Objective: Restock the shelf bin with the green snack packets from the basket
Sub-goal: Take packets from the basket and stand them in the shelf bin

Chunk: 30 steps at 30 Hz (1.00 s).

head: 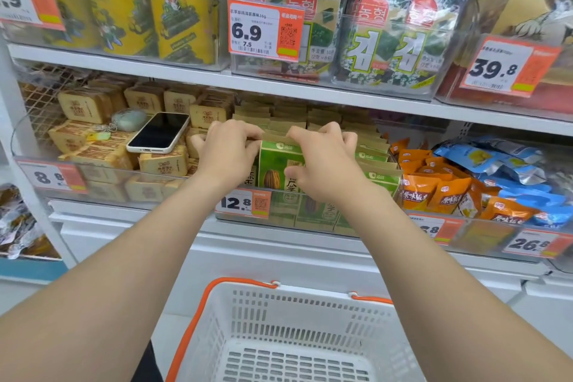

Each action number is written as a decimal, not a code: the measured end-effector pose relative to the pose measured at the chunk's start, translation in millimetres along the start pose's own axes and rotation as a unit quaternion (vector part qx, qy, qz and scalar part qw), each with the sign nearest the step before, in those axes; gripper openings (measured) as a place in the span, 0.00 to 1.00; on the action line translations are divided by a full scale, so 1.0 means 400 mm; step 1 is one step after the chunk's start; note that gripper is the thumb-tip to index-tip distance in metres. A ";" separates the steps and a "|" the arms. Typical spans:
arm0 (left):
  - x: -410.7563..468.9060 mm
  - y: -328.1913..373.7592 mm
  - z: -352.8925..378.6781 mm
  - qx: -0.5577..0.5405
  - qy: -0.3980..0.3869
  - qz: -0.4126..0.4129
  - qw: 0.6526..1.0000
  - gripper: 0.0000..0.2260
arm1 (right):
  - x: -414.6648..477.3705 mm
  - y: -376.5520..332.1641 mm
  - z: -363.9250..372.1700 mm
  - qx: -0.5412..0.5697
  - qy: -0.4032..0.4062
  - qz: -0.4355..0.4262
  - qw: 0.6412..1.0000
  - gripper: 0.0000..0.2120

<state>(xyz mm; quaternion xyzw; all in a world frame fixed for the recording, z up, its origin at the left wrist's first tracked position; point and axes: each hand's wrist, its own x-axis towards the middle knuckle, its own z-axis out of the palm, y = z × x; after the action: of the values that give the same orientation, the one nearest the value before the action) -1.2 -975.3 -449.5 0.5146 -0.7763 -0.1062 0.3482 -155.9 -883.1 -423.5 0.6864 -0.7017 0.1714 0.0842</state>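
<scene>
Both busy: my left hand (228,149) and right hand (322,161) pinch top edge of green snack packet (276,166), upright at shelf bin (310,215) front edge.

Our bare left forearm (139,257) and right forearm (418,257) stretch forward and converge. Our left hand (228,149) and right hand (325,161) sit close together, knuckles up, fingers curled, each pinching the top edge of the upright green paper snack packet (279,167).
</scene>
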 end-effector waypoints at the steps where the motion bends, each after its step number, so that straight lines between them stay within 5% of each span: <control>1: 0.002 -0.002 0.001 -0.003 -0.001 -0.001 1.000 0.13 | -0.001 -0.005 0.003 -0.023 -0.003 -0.008 1.000 0.14; 11: 0.002 0.000 -0.001 -0.037 0.003 0.001 0.999 0.07 | -0.007 -0.024 -0.002 -0.139 -0.002 -0.065 0.988 0.02; 17: 0.004 -0.005 0.000 -0.055 0.003 -0.001 0.999 0.07 | -0.009 -0.025 0.013 -0.151 -0.013 -0.059 0.987 0.03; 19: 0.001 -0.008 0.003 -0.065 0.018 0.014 0.998 0.08 | -0.014 -0.020 0.026 -0.137 0.021 -0.053 0.989 0.08; 22: -0.018 0.000 0.004 -0.020 0.057 0.066 0.996 0.15 | -0.028 -0.007 0.045 -0.128 0.074 -0.030 0.989 0.30; 25: -0.047 0.021 -0.001 0.055 0.080 0.185 0.978 0.19 | -0.041 0.041 0.037 -0.120 0.034 0.044 0.991 0.45; 28: -0.072 0.057 0.012 0.101 0.024 0.278 0.955 0.28 | -0.065 0.098 0.030 -0.118 0.035 0.090 0.988 0.41; 30: -0.093 0.088 0.042 0.166 -0.018 0.291 0.942 0.32 | -0.079 0.130 0.034 -0.087 0.110 0.127 0.982 0.32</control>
<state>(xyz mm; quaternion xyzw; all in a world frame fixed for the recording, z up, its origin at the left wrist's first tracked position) -29.1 -930.5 -459.5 0.3142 -0.9052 0.1207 0.2594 -204.4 -858.3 -453.9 0.5585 -0.7819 0.1937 0.1980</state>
